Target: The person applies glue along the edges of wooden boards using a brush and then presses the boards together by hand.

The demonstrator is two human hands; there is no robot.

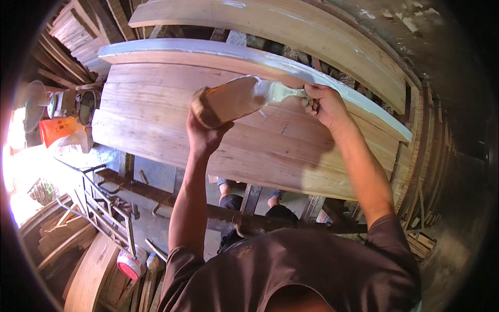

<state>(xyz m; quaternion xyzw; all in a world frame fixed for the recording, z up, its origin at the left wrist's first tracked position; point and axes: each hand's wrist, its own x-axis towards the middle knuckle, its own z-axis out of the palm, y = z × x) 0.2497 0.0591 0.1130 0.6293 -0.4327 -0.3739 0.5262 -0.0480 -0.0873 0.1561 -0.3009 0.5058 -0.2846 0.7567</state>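
My left hand [204, 136] is closed round the brown end of an oblong tan container [231, 99], tilted above the boards. My right hand [323, 104] grips a brush [283, 92] by its pale handle, its fingers wrapped round the end. The brush head meets the pale rim of the container; the bristles are blurred. Beneath both hands lies a wide wooden panel [150, 119] made of joined boards. Along its far side runs a long board [208, 48] whose upper edge carries a whitish wet-looking coat.
Another long plank [291, 26] lies beyond the coated board. Stacked boards [431, 140] stand at the right. On the left are a metal frame [109, 208], an orange bag [60, 130] and a white-and-red bucket [131, 262]. A dark beam [218, 213] crosses near my legs.
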